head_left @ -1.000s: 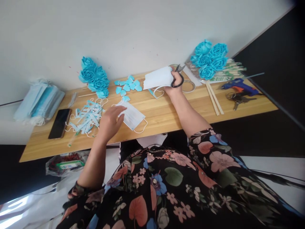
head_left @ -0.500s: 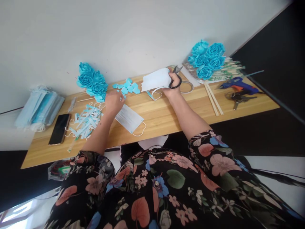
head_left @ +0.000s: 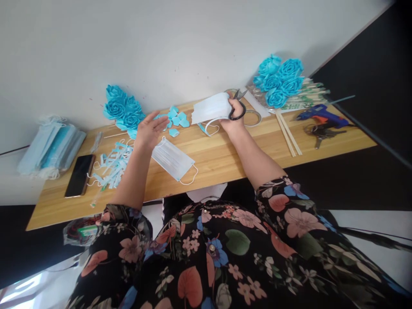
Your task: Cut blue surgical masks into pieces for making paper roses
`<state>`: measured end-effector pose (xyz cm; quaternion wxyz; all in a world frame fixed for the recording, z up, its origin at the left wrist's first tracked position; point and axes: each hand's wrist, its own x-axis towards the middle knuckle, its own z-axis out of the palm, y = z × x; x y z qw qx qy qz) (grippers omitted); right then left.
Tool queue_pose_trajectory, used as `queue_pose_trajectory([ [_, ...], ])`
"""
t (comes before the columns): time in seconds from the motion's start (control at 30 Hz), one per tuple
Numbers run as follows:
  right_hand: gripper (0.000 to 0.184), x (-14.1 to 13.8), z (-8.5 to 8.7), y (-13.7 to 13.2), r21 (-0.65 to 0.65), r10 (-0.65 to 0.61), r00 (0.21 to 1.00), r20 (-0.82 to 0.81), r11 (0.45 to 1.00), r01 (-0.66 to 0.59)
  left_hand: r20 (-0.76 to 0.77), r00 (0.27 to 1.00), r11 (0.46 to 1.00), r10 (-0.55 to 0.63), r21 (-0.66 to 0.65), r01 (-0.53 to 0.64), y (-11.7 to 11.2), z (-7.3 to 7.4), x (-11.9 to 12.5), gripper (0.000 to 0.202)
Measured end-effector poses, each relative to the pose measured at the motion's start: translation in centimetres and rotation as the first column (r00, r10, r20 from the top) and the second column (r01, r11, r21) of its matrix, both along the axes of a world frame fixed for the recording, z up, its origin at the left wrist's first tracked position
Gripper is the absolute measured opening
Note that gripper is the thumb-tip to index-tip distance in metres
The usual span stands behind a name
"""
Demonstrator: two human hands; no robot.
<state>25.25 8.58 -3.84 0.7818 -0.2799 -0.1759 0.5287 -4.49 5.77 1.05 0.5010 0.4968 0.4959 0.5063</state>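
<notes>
My left hand (head_left: pixel 150 129) is open, palm partly turned up and fingers stretched. It hangs empty beside several cut blue petal-shaped pieces (head_left: pixel 174 113); one blue piece (head_left: pixel 174 133) lies apart just right of it. A face mask (head_left: pixel 174 159) rests on the table below it to the right. My right hand (head_left: pixel 236 118) is closed on black-handled scissors (head_left: pixel 240 95), blades pointing up and away. The same hand grips a cut face mask (head_left: pixel 210 107), its pale side up, with a strap loop hanging down.
Blue flowers (head_left: pixel 124 109) stand at left, with more blue flowers (head_left: pixel 279 79) at right. Cut mask strips (head_left: pixel 117 165), a phone (head_left: pixel 80 175) and stacked masks (head_left: pixel 53 146) lie left. Sticks (head_left: pixel 288 133), tape (head_left: pixel 253 118), a glue gun (head_left: pixel 323 116) and keys (head_left: pixel 318 141) lie right.
My left hand has let go of a blue piece, opened and drawn back left. That piece now lies on the table. The right hand, scissors and cut mask have barely moved.
</notes>
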Motion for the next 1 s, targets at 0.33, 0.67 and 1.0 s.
queue_pose_trajectory([
  [0.33, 0.005, -0.2, 0.4, -0.5, 0.012, 0.011, 0.999, 0.044, 1.000, -0.011, 0.355, 0.918, 0.960, -0.179, -0.140, 0.241, -2.7, 2.0, 1.4, 0.064],
  [0.67, 0.004, -0.4, 0.5, -0.7, 0.000, 0.016, 0.999, 0.042, 1.000, -0.016, 0.294, 0.925, 0.958, -0.239, -0.082, 0.274, -4.2, 2.4, 1.4, 0.061],
  [1.0, 0.010, -0.5, 0.3, -0.6, -0.069, 0.019, 0.994, 0.103, 0.998, -0.012, 0.077, 0.989, 0.992, -0.123, 0.009, 0.123, -9.5, 2.8, 1.1, 0.025],
])
